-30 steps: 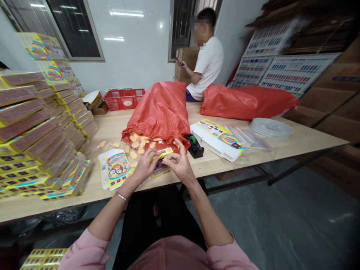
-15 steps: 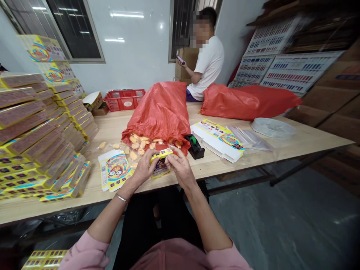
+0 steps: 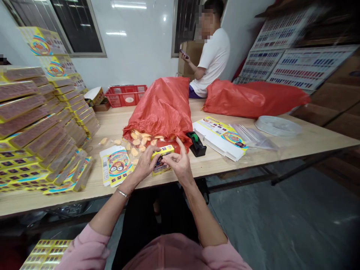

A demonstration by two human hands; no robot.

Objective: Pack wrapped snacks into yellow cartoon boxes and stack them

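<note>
Change: our right thumb (image 3: 177, 141) now sticks up, off the box. A moment ago it was down close to the box.

Left hand (image 3: 144, 166): the thumb and fingers are pressed together on one end of the small yellow box (image 3: 159, 167).

Right hand (image 3: 180, 163): the fingers are at the box, with the thumb apart from them. We cannot tell if they grip it.

Box: it is in the air, just above the desk (image 3: 315, 137), between our hands. It has bright print, and our fingers hide part of it.

Near the box: a red woven sack (image 3: 157, 108) lies on its side, and clear packets of pale yellow snacks (image 3: 137, 141) spill out of its mouth. A flat printed box card (image 3: 116, 165) lies to the left, and a green tape dispenser (image 3: 197, 144) sits to the right.

Rest: tall stacks of yellow boxes (image 3: 33, 120) fill the left of the desk. A flat card box (image 3: 221, 135), clear plastic bags (image 3: 253, 137), a second red sack (image 3: 253, 99) and a red basket (image 3: 123, 96) are there too. A person in a white T-shirt (image 3: 213, 60) sits beyond the desk, holding a phone (image 3: 183, 53).
</note>
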